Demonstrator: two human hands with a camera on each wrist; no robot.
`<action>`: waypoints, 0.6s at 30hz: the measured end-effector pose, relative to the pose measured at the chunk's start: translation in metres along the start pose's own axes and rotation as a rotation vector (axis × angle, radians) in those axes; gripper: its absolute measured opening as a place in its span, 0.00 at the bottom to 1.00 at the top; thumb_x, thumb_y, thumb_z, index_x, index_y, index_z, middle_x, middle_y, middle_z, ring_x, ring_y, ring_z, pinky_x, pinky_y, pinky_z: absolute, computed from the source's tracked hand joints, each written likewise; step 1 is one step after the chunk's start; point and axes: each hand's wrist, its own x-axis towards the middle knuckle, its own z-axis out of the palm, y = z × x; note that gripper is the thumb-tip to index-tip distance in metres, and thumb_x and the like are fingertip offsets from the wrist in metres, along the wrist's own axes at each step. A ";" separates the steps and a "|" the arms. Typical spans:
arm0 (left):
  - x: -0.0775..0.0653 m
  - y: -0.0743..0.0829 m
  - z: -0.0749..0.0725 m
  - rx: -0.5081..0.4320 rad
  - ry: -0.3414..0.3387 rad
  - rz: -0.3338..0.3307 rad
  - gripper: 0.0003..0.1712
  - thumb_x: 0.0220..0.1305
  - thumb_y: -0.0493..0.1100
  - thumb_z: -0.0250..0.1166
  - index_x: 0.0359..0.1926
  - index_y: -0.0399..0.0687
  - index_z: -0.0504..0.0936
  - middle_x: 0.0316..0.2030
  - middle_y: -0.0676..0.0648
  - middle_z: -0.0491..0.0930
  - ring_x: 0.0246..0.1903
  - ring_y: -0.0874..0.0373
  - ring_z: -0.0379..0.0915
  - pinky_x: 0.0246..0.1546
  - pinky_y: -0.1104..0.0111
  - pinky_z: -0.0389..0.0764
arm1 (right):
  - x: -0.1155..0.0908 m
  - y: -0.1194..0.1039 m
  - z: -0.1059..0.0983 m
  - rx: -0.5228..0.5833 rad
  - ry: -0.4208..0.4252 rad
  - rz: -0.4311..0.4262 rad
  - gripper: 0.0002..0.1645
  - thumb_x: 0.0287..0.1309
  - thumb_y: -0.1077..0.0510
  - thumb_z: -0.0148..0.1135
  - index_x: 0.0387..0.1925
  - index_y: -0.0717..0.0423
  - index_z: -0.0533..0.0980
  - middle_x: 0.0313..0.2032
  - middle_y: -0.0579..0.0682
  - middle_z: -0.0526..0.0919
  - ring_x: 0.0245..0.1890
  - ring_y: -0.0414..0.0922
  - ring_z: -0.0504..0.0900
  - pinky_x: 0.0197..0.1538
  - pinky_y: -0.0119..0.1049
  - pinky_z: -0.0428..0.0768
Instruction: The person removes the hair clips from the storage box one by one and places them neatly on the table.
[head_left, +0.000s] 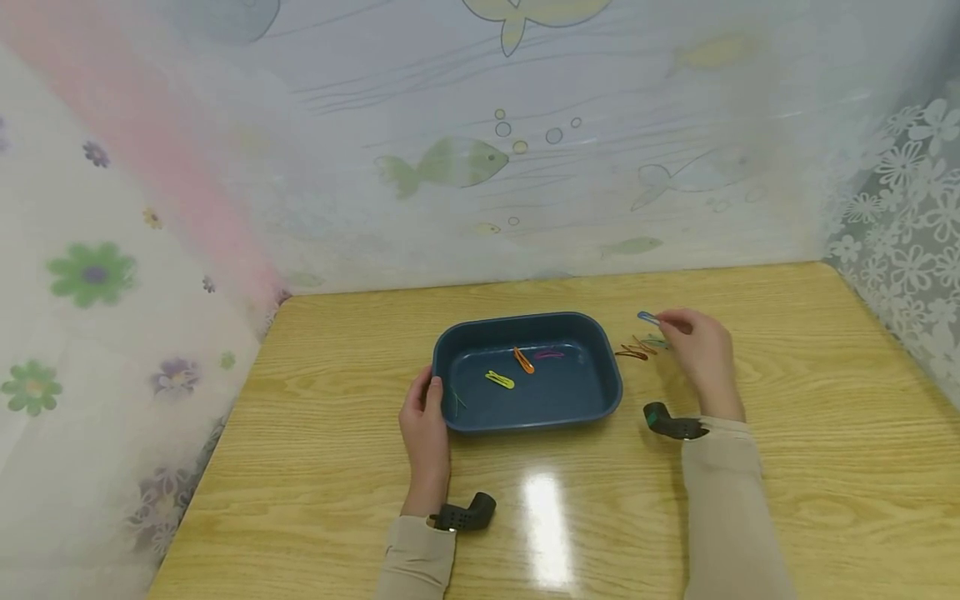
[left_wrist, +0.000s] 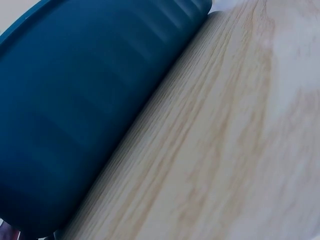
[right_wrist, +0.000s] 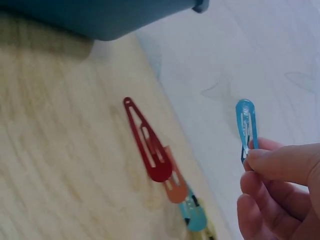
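My right hand pinches a blue snap hair clip between thumb and forefinger, raised above the table right of a dark blue basin. Below it lie a dark red hair clip, an orange one and a teal one, overlapping in a row. My left hand grips the basin's left end, thumb on the rim and fingers along the outer wall. Inside the basin are a yellow clip, an orange clip, a purple clip and a thin green one.
The basin stands on a wood-grain table. Behind the table hangs a pale curtain printed with fish, and flowered sheeting covers the left side. A black wrist camera sits on the left wrist, another on the right.
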 end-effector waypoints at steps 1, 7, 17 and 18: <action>0.000 0.000 0.000 -0.001 -0.001 0.000 0.20 0.63 0.55 0.53 0.53 0.54 0.74 0.50 0.57 0.73 0.51 0.66 0.66 0.52 0.71 0.66 | 0.000 0.001 0.001 -0.002 0.001 0.006 0.17 0.61 0.52 0.51 0.46 0.57 0.76 0.43 0.58 0.78 0.40 0.52 0.75 0.36 0.41 0.72; 0.000 -0.001 0.000 -0.007 -0.002 0.002 0.19 0.63 0.54 0.53 0.52 0.55 0.74 0.49 0.58 0.73 0.51 0.68 0.66 0.52 0.73 0.66 | 0.002 0.004 0.008 -0.022 -0.015 0.037 0.16 0.60 0.52 0.52 0.45 0.56 0.77 0.41 0.56 0.79 0.29 0.47 0.76 0.25 0.34 0.70; 0.001 -0.002 0.000 0.003 -0.006 0.001 0.20 0.63 0.55 0.53 0.52 0.55 0.74 0.49 0.59 0.73 0.51 0.68 0.66 0.52 0.73 0.66 | 0.003 0.009 0.019 -0.028 -0.032 0.064 0.14 0.61 0.55 0.51 0.44 0.57 0.77 0.35 0.55 0.79 0.16 0.41 0.73 0.19 0.32 0.68; 0.001 -0.001 0.000 0.005 -0.007 -0.001 0.20 0.63 0.55 0.53 0.52 0.55 0.74 0.49 0.59 0.73 0.51 0.68 0.66 0.52 0.73 0.66 | 0.003 0.010 0.021 -0.027 -0.036 0.065 0.14 0.61 0.55 0.51 0.44 0.57 0.76 0.34 0.55 0.79 0.16 0.41 0.73 0.19 0.32 0.68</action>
